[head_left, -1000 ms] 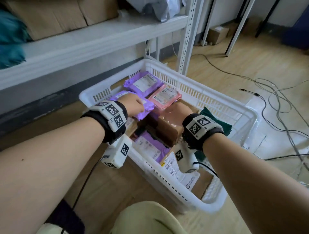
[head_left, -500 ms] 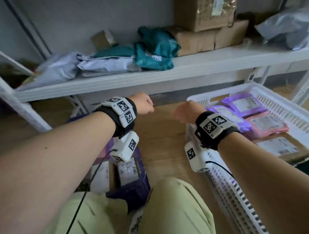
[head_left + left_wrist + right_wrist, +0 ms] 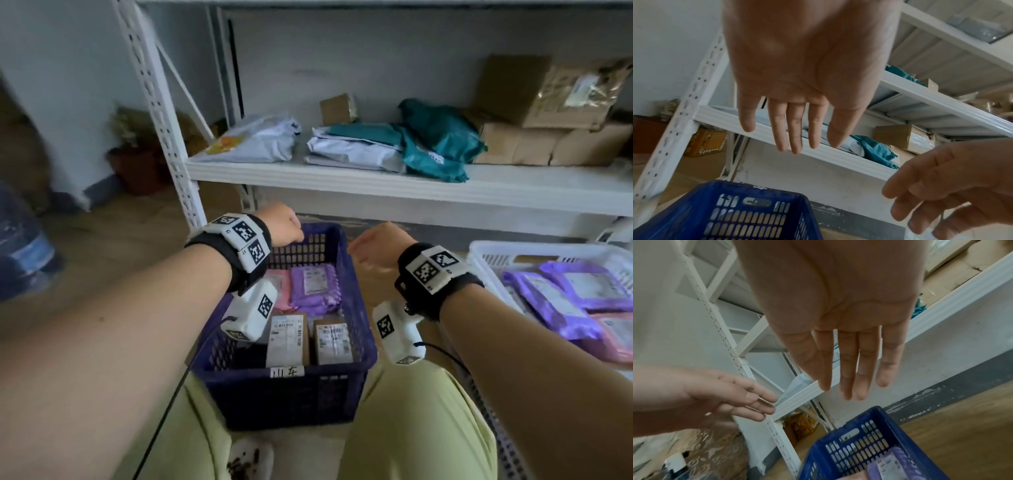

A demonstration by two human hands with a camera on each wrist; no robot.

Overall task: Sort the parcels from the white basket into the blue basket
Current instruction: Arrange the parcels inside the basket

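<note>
A white tag reading "山东" on the near rim of the blue basket point(image 3: 356, 346); parcel labels too small to read.

Head cam looks forward-down; wrist cams close under each palm.
All three share the blue basket point(image 3: 356, 329) at 6 o'clock and shelf point(image 3: 411, 185) at 12.

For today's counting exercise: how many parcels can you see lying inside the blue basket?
4. In the blue basket: a purple parcel at the far right, a pink parcel beside it, and two brown boxes, and, nearer. The left wrist camera may hide more.
</note>
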